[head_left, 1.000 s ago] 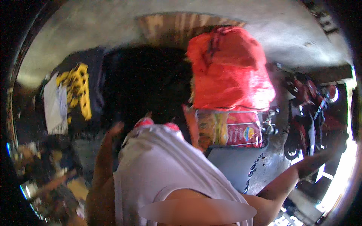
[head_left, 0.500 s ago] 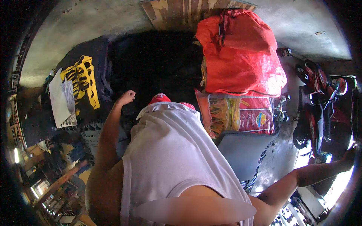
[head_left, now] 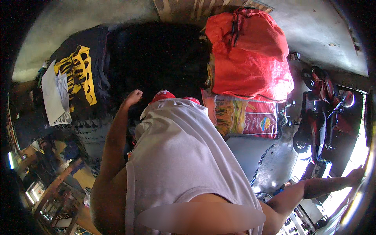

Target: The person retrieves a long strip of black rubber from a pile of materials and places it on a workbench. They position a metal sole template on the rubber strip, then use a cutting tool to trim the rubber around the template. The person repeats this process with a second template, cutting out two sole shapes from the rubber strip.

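Advanced since the earlier frame, the left hand (head_left: 136, 96) forms a loose, apparently empty fist near black material (head_left: 156, 58), while the right hand's (head_left: 355, 177) grip cannot be determined.

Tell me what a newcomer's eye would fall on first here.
The big bright red sack, right of centre in the upper half, with a colourful printed sack at its near edge. Next, the yellow sheet full of cut-outs at the left, then the red-and-black motorcycle toward the right edge. The person's left hand stands out against the dark area near the middle.
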Tool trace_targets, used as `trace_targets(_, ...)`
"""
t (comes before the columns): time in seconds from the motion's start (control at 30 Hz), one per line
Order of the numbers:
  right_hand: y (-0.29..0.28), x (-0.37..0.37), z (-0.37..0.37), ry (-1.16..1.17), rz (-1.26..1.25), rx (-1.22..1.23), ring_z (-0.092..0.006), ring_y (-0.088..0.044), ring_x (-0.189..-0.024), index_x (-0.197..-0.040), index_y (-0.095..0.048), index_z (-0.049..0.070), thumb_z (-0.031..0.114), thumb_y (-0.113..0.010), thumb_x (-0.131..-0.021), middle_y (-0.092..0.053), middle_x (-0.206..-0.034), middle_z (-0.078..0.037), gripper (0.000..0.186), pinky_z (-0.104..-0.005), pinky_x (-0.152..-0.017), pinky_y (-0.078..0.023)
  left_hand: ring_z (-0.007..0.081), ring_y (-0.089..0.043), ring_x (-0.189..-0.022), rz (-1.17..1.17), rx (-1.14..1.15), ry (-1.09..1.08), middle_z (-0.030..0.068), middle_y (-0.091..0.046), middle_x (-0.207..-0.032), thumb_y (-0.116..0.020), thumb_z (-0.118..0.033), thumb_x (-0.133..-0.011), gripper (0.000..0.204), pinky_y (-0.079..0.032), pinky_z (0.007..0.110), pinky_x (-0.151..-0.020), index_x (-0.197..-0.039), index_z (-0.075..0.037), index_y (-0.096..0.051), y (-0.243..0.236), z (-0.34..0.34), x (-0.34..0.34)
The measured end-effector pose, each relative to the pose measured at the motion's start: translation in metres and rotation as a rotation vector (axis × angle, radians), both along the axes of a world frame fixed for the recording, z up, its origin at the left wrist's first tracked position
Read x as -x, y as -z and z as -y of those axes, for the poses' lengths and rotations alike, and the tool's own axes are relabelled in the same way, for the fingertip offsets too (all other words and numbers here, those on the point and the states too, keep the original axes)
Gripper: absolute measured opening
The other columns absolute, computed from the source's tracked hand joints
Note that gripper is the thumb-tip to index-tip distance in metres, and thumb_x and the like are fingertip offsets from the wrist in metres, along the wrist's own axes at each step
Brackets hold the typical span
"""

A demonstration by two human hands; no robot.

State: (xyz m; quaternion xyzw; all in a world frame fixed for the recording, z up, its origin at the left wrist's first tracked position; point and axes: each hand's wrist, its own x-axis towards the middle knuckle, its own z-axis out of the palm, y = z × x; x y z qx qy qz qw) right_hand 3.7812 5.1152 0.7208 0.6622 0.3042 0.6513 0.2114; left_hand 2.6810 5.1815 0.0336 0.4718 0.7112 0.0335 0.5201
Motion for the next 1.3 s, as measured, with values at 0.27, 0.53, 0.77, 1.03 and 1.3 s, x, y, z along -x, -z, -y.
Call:
trace_targets(0.27,0.079,0.040,-0.010,-1.160,-1.543,-0.643,-0.0184,-0.060,-0.082,-0.120,-0.055,0.004,0.032,-0.045,-0.102,-0.061,-0.095,-0.007,0.035,-0.0349,-0.075,-0.048,0.0277,-0.069,-0.076,-0.140,0.082,0.249,0.0136,-0.071,-0.098,-0.055,-0.034,-0.095,0.031,-0.053,0.044,-0.071,-0.100,-0.007,-0.068,0.073,0.052,0.051)
trace_targets(0.53,0.042,0.052,-0.023,-1.760,-1.694,-0.877,-0.0220,-0.062,-0.091,-0.130,-0.050,-0.006,0.016,-0.046,-0.102,-0.062,-0.102,-0.014,0.036,-0.0369,-0.085,-0.051,0.0332,-0.068,-0.091,-0.022,-0.006,0.266,0.0183,-0.069,-0.107,-0.055,-0.028,-0.096,0.036,-0.053,0.045,-0.083,-0.119,-0.002,-0.062,0.055,0.022,0.048)
trace_targets(0.77,0.020,0.007,-0.026,-1.747,-1.891,-0.836,-0.0239,-0.058,-0.105,-0.135,-0.049,-0.008,0.007,-0.049,-0.100,-0.059,-0.115,-0.017,0.038,-0.0354,-0.094,-0.048,0.0448,-0.062,-0.104,-0.408,-0.572,0.841,0.0274,-0.062,-0.117,-0.062,-0.020,-0.092,0.038,-0.051,0.050,-0.090,-0.123,0.002,-0.060,0.066,0.022,0.074)
trace_targets(1.03,0.081,-0.047,-0.011,-0.957,-2.142,-1.085,-0.0356,-0.020,-0.150,-0.156,-0.015,0.005,0.049,-0.050,-0.101,-0.011,-0.162,-0.025,0.079,-0.0498,-0.122,-0.023,0.0153,-0.061,-0.065,0.219,0.014,-0.243,0.0085,-0.069,-0.086,-0.054,-0.032,-0.101,0.030,-0.049,0.032,-0.057,-0.112,-0.007,-0.064,0.016,0.020,0.033)
trace_targets(1.3,0.407,-0.060,-0.001,-0.413,-2.273,-0.779,-0.0219,-0.055,-0.055,-0.088,-0.062,0.004,0.052,-0.061,-0.089,-0.063,-0.072,-0.008,0.048,-0.0356,-0.050,-0.044,0.0279,-0.069,-0.084,0.038,0.100,-0.161,0.0132,-0.070,-0.100,-0.055,-0.031,-0.101,0.034,-0.054,0.041,-0.074,-0.121,-0.004,-0.062,0.017,0.098,0.029)
